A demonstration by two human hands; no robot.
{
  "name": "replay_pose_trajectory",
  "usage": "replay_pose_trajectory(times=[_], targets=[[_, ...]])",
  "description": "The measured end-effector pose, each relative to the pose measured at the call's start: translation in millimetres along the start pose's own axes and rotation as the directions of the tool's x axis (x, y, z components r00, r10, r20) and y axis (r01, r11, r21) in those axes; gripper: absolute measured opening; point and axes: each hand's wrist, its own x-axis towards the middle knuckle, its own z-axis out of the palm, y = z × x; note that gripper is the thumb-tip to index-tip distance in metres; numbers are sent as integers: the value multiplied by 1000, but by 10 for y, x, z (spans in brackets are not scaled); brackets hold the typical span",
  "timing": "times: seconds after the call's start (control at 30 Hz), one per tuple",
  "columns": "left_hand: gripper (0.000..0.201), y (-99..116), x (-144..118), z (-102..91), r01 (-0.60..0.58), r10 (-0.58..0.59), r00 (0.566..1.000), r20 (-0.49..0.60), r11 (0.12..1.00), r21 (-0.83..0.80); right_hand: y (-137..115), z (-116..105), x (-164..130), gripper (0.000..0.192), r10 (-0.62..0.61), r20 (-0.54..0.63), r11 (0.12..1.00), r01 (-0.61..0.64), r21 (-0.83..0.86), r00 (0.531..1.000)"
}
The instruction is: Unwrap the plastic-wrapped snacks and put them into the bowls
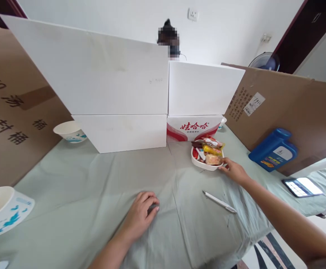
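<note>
My right hand (234, 171) reaches out across the cloth and pinches the right edge of a small white bowl (206, 165). Packaged snacks fill this bowl, among them a yellow packet (211, 150), a pale orange packet (213, 160) and a red-and-white one (211, 141). My left hand (142, 213) rests on the table nearer to me, fingers loosely curved and the thumb a little apart, with dark shadow in the gap and no object visible in it. Between my hands and to the right lies a white pen (219, 201).
White panels (119, 132) and a red-and-white box side (195, 129) stand across the back. Cardboard walls (286, 108) flank the table. Patterned bowls (8, 213) sit at left. A blue bottle (273, 149) and a phone (303, 186) lie right. Behind the panels, a person's head shows.
</note>
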Motion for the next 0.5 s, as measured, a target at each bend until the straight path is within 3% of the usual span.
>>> replay_pose_trajectory(times=[0.2,0.33,0.5], targets=[[13,-9,3,22,17,-17,1000,9,1000,24,638,-120,20,36,284,-83,958,-287,-20,955],[13,-2,-1,14,35,-35,999,35,999,22,803,-149,262,41,398,-131,915,-403,-10,908],[12,6,-7,5,47,-48,998,43,999,9,883,-125,780,45,501,-174,863,-505,23,848]])
